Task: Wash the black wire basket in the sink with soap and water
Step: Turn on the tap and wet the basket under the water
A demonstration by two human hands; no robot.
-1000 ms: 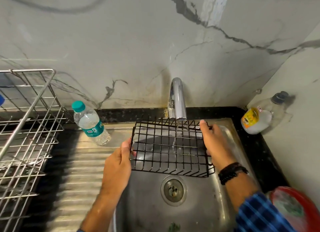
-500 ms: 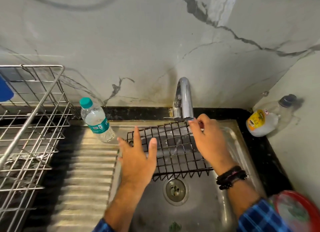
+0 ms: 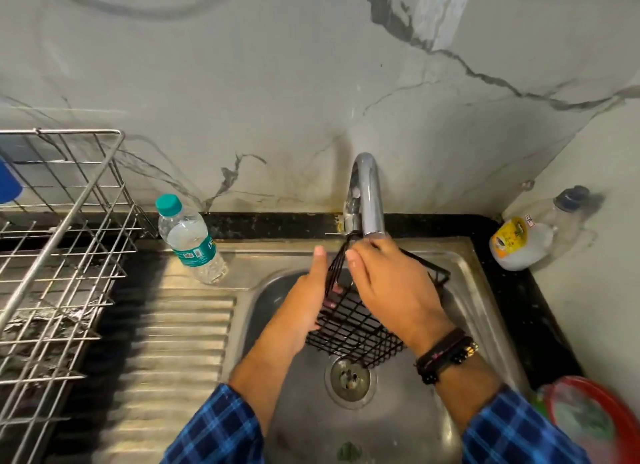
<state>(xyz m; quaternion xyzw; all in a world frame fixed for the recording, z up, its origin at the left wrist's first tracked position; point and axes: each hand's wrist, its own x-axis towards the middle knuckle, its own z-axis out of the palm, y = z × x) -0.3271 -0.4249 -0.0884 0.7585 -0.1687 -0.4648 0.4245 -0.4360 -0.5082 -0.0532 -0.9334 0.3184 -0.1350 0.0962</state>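
Status: black wire basket (image 3: 353,328) is in the sink (image 3: 398,425), held off the bottom, centre frame, tipped up on edge right under the faucet (image 3: 367,193) spout and above the drain (image 3: 349,377).

Left hand (image 3: 301,311): grip wraps the basket's left wall, fingertips showing through the mesh.
Right hand (image 3: 391,290): grip curls over the top rim by the spout, pinching the wire.

Progress, my read:
- Looks like the wetting/rinse stage. Can't tell if water is running (no stream resolves in this view).
- No suds on the wire, no sponge or brush in sight.
- Soap not applied as far as I can see. The likely soap bottle (image 3: 519,242) lies on its side on the black tabletop (image 3: 502,290) at right of frame, well apart from both hands.
- Left to do: soap, scrub, final rinse.

Writing:
- Water bottle (image 3: 188,238) upper left of the sink, teal cap, teal label. There's print on it but I can't read it.
- Soap bottle has a yellow label, text too small to read.

Also there: steel dish rack (image 3: 62,221) at far left, and something red (image 3: 588,425) at lower right, blurred.
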